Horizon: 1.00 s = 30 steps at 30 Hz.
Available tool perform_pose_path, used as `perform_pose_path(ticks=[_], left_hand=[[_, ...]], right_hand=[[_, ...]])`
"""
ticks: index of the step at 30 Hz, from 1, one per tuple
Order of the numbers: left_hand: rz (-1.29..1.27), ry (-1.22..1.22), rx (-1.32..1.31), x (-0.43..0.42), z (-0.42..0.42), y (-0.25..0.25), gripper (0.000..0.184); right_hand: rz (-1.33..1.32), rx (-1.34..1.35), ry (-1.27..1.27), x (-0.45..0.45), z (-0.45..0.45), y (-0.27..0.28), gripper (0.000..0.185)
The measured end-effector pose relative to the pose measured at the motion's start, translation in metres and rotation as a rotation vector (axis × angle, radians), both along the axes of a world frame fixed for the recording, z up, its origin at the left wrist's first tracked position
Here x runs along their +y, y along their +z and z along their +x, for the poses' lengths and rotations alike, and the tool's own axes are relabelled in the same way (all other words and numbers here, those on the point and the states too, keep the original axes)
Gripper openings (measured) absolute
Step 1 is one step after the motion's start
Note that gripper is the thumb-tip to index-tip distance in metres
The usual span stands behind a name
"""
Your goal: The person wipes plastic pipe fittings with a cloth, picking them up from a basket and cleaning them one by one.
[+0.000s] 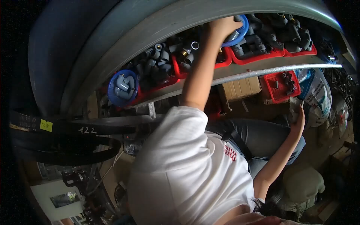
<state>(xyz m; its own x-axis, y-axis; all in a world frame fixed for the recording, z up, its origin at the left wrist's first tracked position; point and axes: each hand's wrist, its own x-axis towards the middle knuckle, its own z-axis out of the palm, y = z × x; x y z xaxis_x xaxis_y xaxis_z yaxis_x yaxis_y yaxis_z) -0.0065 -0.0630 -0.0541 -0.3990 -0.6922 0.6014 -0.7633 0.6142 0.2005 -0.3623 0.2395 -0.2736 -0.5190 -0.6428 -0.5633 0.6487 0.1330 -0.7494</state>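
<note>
My left hand (225, 28) reaches up over the shelf, at a blue basket (245, 29) with grey pipe fittings in it. Its thumb lies over the basket's near side; the other fingers are largely hidden, so its grip does not show. Around that basket, red trays (258, 56) on the shelf hold many grey plastic elbows and couplings, some with brass inserts. Lower on the right, my right hand (299, 122) has its fingers closed on a crumpled pale plastic bag (295, 105). What the bag contains, if anything, cannot be made out.
A second blue basket (112, 93) with grey elbows sits at the shelf's left end. Below the shelf edge (258, 73) are a cardboard box (240, 89), a red basket (279, 96) with small fittings and a printed sack (318, 95). Large dark curved pipes (86, 37) fill the upper left.
</note>
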Motion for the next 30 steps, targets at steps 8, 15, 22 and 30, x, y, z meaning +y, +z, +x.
perform_pose_path(ticks=[8,15,22,30], left_hand=[[0.262,-0.599,0.171,0.174,-0.129,-0.007,0.049],[0.469,-0.932,-0.103,0.144,-0.218,-0.102,0.069],[0.657,-0.934,-0.368,0.114,-0.255,-0.117,0.071],[0.805,-0.911,-0.099,0.104,-0.24,-0.172,0.066]], right_hand=[[-0.208,-0.061,-0.071,0.003,-0.003,0.018,0.04],[-0.438,0.11,0.022,0.005,0.006,0.029,0.056],[-0.447,0.406,-0.09,-0.004,0.024,0.041,0.049],[-0.207,0.864,0.07,-0.016,0.027,0.029,0.05]])
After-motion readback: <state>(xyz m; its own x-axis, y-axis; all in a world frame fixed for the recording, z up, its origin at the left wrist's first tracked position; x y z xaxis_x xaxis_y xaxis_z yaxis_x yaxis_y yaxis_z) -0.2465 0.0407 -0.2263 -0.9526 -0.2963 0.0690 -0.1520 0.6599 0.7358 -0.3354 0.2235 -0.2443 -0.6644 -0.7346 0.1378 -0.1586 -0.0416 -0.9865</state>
